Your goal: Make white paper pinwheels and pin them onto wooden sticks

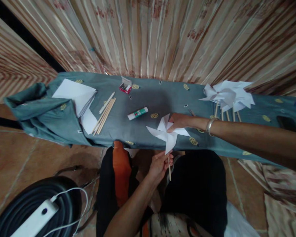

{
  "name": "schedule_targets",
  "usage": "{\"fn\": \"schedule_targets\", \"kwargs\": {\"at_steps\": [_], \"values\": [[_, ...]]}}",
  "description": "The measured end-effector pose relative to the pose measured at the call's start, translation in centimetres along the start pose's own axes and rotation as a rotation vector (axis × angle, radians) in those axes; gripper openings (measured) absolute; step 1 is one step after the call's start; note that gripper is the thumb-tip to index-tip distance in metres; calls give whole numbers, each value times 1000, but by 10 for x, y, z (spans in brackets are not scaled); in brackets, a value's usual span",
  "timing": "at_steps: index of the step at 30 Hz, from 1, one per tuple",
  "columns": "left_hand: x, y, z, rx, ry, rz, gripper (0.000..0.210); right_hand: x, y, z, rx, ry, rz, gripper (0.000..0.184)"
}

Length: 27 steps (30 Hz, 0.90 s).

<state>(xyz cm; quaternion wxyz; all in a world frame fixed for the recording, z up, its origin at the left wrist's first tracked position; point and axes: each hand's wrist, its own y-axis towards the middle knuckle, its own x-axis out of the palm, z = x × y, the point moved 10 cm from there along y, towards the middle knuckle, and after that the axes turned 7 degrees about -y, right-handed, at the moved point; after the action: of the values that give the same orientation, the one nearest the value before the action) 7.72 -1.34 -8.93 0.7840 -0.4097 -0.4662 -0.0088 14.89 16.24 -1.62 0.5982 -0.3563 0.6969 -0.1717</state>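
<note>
Head view has the white paper pinwheel [171,140] at the counter's [143,131] near edge; your left hand [160,164] curls around its stick [170,172], your right hand [176,121] pinches its centre. Leftward lie a glue stick [138,113], red box [125,87], wooden sticks [105,118] and paper sheets [72,92]; rightward, more pinwheels [233,93]. Your right forearm [249,136] hides part of the counter.

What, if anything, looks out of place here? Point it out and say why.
The tablecloth is bunched up at its left end and seemingly folded over part of the paper stack; elsewhere it lies fairly flat, so this looks askew. The small box is open, but I see nothing spilled.
</note>
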Motion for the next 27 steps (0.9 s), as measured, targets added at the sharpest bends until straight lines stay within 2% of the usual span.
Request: {"fn": "schedule_targets", "kwargs": {"at_steps": [7, 18, 27], "values": [[1, 0, -1, 13, -14, 2, 32, 4, -1, 2, 6, 49, -23, 23], [0, -4, 7, 79, 29, 28, 24, -4, -9, -5, 8, -42, -7, 25], [7, -4, -2, 59, 77, -30, 32, -1, -21, 13, 32, -124, -19, 29]]}}
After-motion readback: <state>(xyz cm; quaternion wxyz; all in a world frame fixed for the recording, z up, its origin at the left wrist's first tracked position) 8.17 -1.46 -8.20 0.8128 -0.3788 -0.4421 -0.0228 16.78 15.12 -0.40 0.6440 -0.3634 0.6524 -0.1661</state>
